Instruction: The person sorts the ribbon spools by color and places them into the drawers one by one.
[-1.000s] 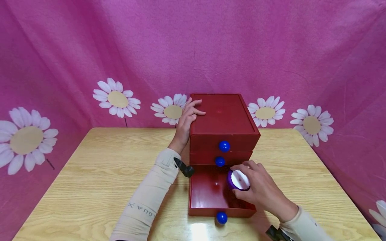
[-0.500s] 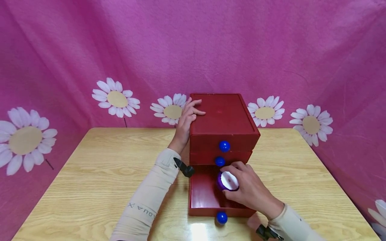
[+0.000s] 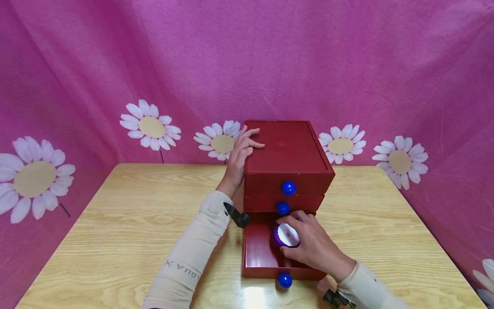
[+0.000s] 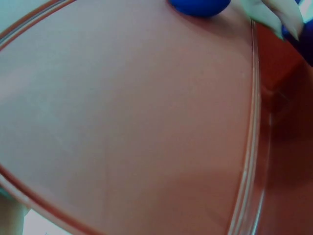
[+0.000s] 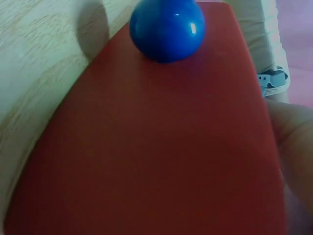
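A red drawer cabinet [image 3: 285, 150] stands on the table, its bottom drawer [image 3: 262, 273] pulled out. My left hand [image 3: 238, 161] rests on the cabinet's upper left edge, fingers extended over the top. Over the pulled-out drawer, my right hand [image 3: 314, 244] pinches a small round purple object with a white top [image 3: 288, 235] between thumb and fingers. Its exact kind is unclear, and whether it touches the drawer floor I cannot tell. The left wrist view catches some right-hand fingers [image 4: 283, 14] at the top right. A red drawer front [image 5: 161, 127] fills most of the right wrist view.
The upper two drawers are closed, with blue knobs [image 3: 288, 188] on their fronts. Another blue knob [image 3: 284, 280] sticks out from the bottom drawer. The wooden table [image 3: 146, 223] extends on both sides. A pink cloth with daisies [image 3: 285, 60] hangs behind.
My right hand has moved left, carrying the purple object from the drawer's right side toward its middle. My left hand keeps its place on the cabinet.
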The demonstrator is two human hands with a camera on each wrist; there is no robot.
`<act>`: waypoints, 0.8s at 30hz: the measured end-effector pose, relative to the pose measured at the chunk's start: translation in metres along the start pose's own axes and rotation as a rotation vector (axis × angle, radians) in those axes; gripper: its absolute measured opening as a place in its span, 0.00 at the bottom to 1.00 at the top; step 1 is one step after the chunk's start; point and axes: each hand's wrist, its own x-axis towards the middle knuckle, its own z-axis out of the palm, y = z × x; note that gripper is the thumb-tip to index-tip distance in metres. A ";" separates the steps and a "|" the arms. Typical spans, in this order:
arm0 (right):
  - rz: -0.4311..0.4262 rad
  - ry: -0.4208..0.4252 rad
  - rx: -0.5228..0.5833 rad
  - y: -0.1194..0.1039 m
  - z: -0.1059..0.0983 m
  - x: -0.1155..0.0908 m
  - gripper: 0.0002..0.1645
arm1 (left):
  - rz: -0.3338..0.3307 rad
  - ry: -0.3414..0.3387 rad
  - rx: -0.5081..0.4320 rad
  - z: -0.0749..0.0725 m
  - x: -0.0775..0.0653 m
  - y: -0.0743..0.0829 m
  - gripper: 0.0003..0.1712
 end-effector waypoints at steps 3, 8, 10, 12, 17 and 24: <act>0.005 -0.018 0.005 0.001 0.003 0.000 0.32 | 0.001 0.003 -0.004 0.001 0.000 0.000 0.21; 0.017 -0.044 0.015 0.003 0.007 0.000 0.32 | 0.017 0.008 -0.006 0.001 0.000 -0.001 0.21; 0.023 -0.049 0.020 0.004 0.009 0.000 0.33 | 0.028 0.007 -0.006 0.001 0.001 -0.002 0.21; 0.023 -0.052 0.025 0.005 0.010 0.000 0.33 | 0.034 0.009 -0.008 0.001 0.001 -0.003 0.20; 0.027 -0.076 0.025 0.007 0.015 0.000 0.33 | 0.032 0.008 -0.010 0.001 0.000 -0.003 0.21; 0.002 -0.078 0.007 0.009 0.019 0.000 0.33 | 0.021 0.006 -0.016 0.001 0.000 -0.001 0.21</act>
